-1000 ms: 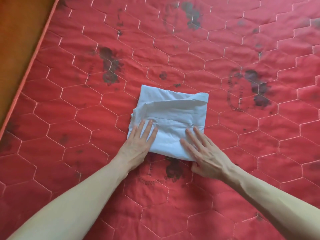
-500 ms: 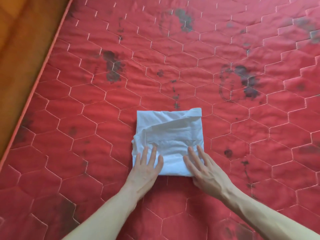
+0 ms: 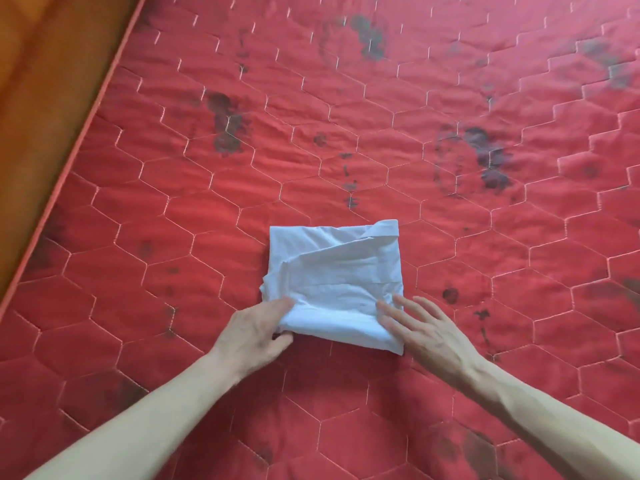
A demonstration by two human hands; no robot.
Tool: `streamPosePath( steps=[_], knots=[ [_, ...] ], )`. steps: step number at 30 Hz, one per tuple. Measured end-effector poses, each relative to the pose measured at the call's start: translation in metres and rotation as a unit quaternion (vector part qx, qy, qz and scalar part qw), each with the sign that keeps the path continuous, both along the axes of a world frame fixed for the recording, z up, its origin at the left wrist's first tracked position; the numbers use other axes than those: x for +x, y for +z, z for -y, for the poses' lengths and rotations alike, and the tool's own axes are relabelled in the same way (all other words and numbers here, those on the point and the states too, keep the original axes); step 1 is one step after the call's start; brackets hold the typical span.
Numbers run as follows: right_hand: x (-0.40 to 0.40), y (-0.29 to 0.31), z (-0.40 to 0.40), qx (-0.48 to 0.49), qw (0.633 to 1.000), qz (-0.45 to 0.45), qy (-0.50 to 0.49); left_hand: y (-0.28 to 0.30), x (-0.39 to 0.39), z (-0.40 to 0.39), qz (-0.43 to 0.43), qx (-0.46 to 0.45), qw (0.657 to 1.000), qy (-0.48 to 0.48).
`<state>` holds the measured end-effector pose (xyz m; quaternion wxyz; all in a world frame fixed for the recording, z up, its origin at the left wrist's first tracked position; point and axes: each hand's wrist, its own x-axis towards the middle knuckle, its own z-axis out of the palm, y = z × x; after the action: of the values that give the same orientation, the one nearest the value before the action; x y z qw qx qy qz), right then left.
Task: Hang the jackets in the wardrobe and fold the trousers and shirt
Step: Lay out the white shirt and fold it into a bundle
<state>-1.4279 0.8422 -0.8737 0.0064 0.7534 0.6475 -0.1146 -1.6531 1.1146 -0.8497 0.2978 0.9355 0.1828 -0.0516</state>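
Observation:
A white shirt (image 3: 341, 271), folded into a small square, lies on the red quilted mattress (image 3: 450, 244). My left hand (image 3: 254, 332) is at the shirt's near left corner, its fingers tucked under the edge and hidden by the cloth, holding that corner. Fingers straight and spread, my right hand (image 3: 420, 329) lies on the shirt's near right corner. No jackets, trousers or wardrobe are in view.
Dark stains mark the mattress in several places. Its piped left edge (image 3: 74, 143) runs diagonally, with an orange-brown wooden surface (image 3: 38, 81) beyond it at the far left.
My left hand has gone from lying flat on top of the shirt to slipping its fingers under the near left corner. My right hand has slid slightly right. The view shifted a little.

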Motion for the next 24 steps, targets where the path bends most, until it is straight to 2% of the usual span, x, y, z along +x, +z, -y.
streamPosePath(
  steps=[2,4,7,9,12,14,16,18,22,24],
  knots=[
    [0.003,0.003,-0.002,0.032,0.998,-0.03,-0.04,0.002,0.0,-0.007,-0.009,-0.009,0.997,0.072],
    [0.002,0.004,-0.004,0.088,0.987,-0.091,-0.102,0.002,0.004,-0.014,0.008,-0.059,0.984,0.17],
    [0.002,0.008,-0.014,0.119,0.937,-0.238,-0.226,-0.002,0.013,-0.021,0.037,-0.155,0.949,0.271],
    [0.001,0.009,-0.024,0.136,0.899,-0.296,-0.292,-0.006,0.019,-0.019,0.064,-0.192,0.932,0.301],
    [0.001,0.009,-0.045,0.161,0.842,-0.341,-0.386,-0.01,0.027,-0.018,0.091,-0.189,0.92,0.333],
    [0.006,0.008,-0.062,0.181,0.8,-0.374,-0.432,-0.01,0.03,-0.02,0.079,-0.161,0.932,0.315],
    [0.011,0.008,-0.08,0.194,0.775,-0.384,-0.462,-0.012,0.033,-0.023,0.042,-0.128,0.951,0.279],
    [0.018,0.004,-0.097,0.191,0.773,-0.361,-0.486,-0.017,0.037,-0.028,0.025,-0.105,0.959,0.263],
    [0.035,-0.009,-0.12,0.161,0.809,-0.278,-0.493,-0.025,0.051,-0.044,0.054,-0.089,0.956,0.275],
    [0.042,-0.014,-0.132,0.134,0.817,-0.261,-0.496,-0.029,0.056,-0.049,0.041,-0.084,0.952,0.292]
  ],
)
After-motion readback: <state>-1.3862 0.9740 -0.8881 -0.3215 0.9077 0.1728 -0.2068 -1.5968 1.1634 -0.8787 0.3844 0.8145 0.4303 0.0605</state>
